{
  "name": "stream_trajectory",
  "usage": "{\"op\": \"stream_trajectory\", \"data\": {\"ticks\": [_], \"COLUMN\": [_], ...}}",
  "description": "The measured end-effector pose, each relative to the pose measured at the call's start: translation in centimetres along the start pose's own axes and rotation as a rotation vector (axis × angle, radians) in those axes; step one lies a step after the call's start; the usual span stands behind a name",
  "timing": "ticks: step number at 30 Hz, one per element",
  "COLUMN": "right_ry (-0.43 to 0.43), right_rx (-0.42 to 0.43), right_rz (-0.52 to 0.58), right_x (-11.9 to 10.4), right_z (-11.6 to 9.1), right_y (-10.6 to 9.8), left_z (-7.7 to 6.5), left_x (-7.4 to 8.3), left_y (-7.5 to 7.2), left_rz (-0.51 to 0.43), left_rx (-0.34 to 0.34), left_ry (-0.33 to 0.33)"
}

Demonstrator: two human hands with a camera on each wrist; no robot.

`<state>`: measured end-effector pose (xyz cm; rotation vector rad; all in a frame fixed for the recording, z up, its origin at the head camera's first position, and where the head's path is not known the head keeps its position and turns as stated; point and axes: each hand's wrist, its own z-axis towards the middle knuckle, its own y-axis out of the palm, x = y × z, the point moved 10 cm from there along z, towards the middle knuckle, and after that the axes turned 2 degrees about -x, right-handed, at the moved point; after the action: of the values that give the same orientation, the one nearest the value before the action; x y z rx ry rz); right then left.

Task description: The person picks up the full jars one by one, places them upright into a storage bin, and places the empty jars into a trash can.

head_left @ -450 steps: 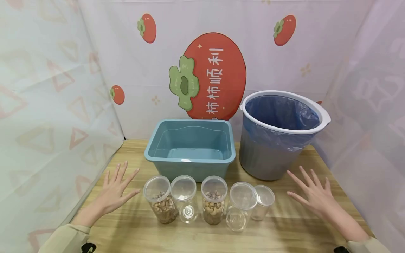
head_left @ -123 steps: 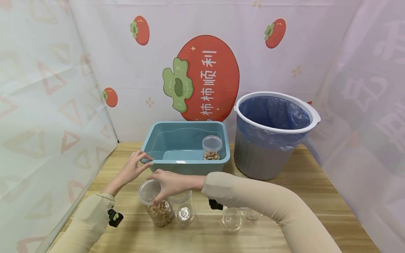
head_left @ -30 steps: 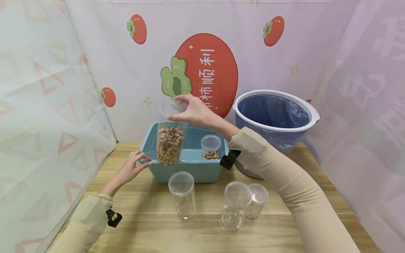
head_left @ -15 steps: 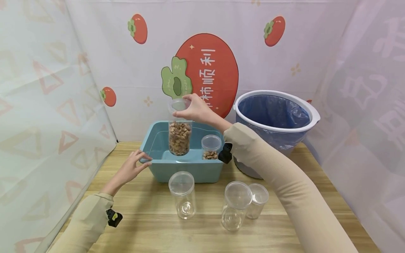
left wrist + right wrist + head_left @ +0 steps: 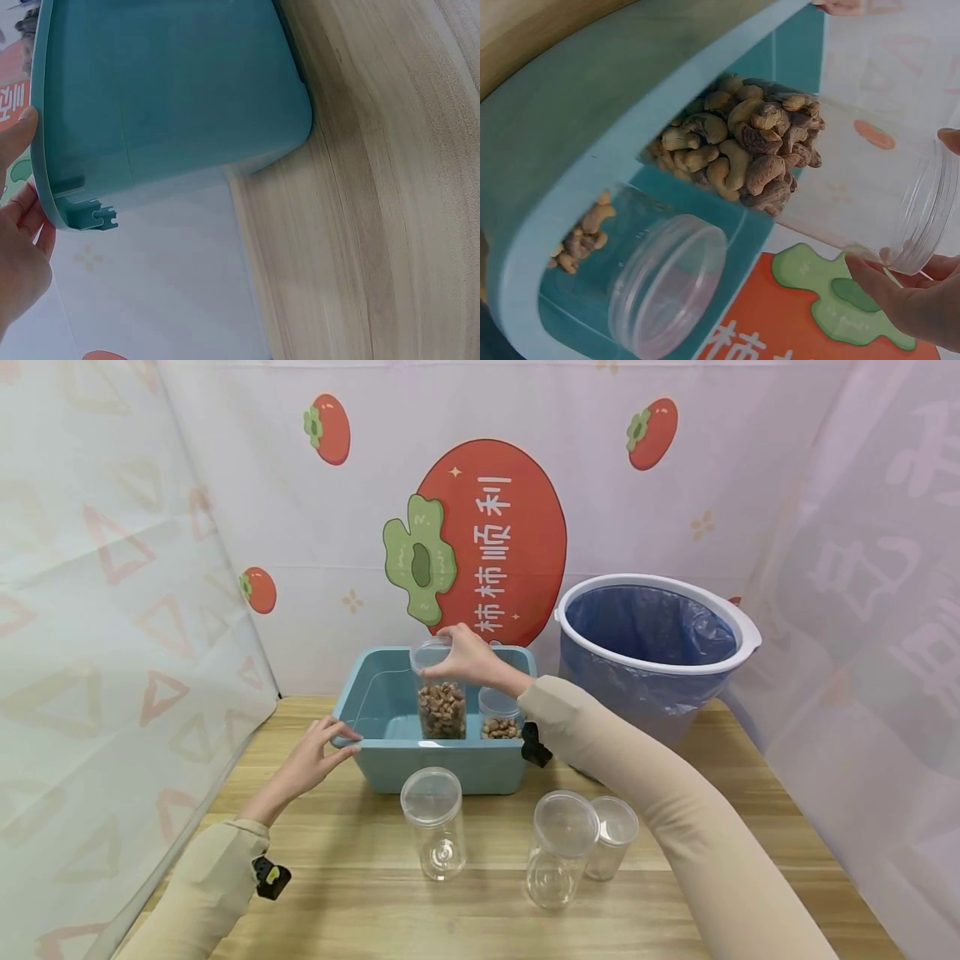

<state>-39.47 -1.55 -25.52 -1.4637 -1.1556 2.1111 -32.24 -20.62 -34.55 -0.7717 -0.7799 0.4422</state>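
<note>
My right hand (image 5: 470, 657) grips a tall clear jar (image 5: 855, 180) near its lid. Cashews (image 5: 742, 142) fill roughly its lower half, and the jar is upright, lowered inside the blue plastic tub (image 5: 435, 766). To its right in the tub stands a shorter lidded jar (image 5: 498, 702) with a few cashews at the bottom. The front wall hides both jar bases, so whether the held jar touches the tub floor cannot be told. My left hand (image 5: 317, 756) pinches the tub's rim at the front left corner, thumb and fingers on either side (image 5: 22, 240).
Before the tub, a tall lidded jar (image 5: 435, 827) without nuts stands on the wooden table (image 5: 337, 902). Further right are another tall nutless jar (image 5: 558, 852) and a smaller one (image 5: 611, 839) behind it. A lined trash bin (image 5: 645, 702) stands right of the tub.
The short cashew jar went from the table into the tub earlier. My right hand then lifted the tall cashew jar off the table, carried it over and lowered it inside. My left hand stays on the rim.
</note>
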Motion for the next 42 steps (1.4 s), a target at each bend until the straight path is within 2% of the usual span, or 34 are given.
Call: {"op": "stream_trajectory", "data": {"ticks": [10, 24, 42], "right_ry": [0.034, 0.042, 0.054], "right_rx": [-0.109, -0.246, -0.347], "right_rz": [-0.039, -0.080, -0.142], "right_x": [2.0, 3.5, 4.2], "right_z": [-0.3, -1.0, -1.3], "right_y": [3.6, 6.5, 7.7], "left_z": [0.0, 0.1, 0.0], "left_x": [0.1, 0.3, -0.2], "left_y": [0.0, 0.0, 0.2], "left_rz": [0.005, -0.006, -0.007], "left_rx": [0.003, 0.015, 0.002], "left_ry": [0.005, 0.008, -0.004]}}
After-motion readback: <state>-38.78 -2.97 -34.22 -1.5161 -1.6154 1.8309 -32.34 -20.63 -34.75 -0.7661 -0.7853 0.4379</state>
